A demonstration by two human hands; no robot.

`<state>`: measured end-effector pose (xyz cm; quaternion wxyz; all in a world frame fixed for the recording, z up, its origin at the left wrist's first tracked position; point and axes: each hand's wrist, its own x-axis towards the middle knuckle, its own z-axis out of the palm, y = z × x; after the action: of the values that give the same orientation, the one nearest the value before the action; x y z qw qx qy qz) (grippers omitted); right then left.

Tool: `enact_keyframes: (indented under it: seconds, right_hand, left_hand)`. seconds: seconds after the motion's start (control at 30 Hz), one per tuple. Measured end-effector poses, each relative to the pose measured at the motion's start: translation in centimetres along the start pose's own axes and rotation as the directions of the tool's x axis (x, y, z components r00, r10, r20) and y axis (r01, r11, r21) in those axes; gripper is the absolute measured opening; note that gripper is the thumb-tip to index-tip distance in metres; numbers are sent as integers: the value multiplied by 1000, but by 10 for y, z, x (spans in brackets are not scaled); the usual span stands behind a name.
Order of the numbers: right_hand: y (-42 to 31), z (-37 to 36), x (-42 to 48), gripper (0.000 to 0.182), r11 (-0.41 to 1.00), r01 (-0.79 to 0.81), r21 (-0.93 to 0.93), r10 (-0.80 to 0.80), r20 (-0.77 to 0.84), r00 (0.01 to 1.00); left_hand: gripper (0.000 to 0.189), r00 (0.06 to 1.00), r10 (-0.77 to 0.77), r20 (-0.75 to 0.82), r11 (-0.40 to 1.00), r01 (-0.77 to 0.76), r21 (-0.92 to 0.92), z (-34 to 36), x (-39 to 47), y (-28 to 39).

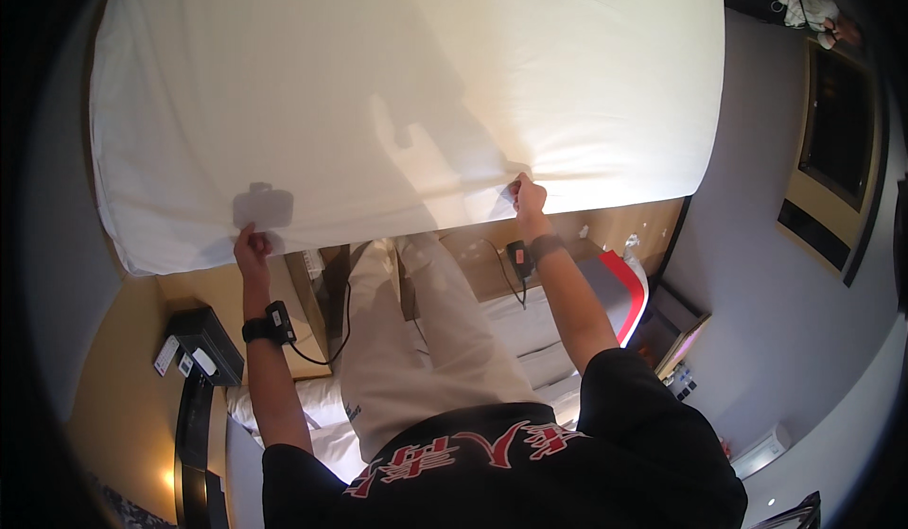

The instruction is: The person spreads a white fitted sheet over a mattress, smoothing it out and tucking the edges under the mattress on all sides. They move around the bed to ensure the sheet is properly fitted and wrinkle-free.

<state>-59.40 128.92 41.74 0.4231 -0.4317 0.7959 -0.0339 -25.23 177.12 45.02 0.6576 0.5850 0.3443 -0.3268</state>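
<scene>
A white bed sheet (319, 103) covers the mattress before me, with shadows across it. At its near edge, my right hand (528, 199) is closed on a pinch of the fabric, and creases run out from the fingers. Further left, my left hand (253, 251) touches the same edge with the index finger extended and the other fingers curled; whether cloth is held between them is hard to see. Each wrist wears a dark strap, with a small black cabled device on the left forearm (281, 322) and another by the right wrist (520, 259).
Behind my legs lies another bed with a grey and red runner (624, 295). A black tissue box (206, 344) rests on the wooden surface at left. Dark cables hang near my legs. At far right are a framed dark panel (840, 125) and a standing person (809, 8).
</scene>
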Motion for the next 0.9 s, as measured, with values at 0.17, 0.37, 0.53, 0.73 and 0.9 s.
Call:
enact_keyframes:
  seconds: [0.17,0.37,0.53,0.73,0.9]
  right_hand:
    - [-22,-7,-27,22,954,-54,296,27,95,995]
    - [-22,-24,-57,27,932,136,336,-168,70,983]
    - [-9,-32,-38,32,958,268,104,-273,38,961]
    - [53,-21,17,30,884,467,-8,-465,70,883]
    - [61,-22,46,30,922,386,-11,-365,303,880]
  left_hand:
    - [26,1000,8,6,1000,-8,25,0,-1,0]
    - [27,999,12,41,999,-14,38,4,-6,4]
    - [29,1000,5,-20,990,-2,140,8,-8,6]
    - [31,991,116,-60,968,-99,229,6,-17,-1]
    - [26,989,88,-121,952,-48,301,-11,1,-14]
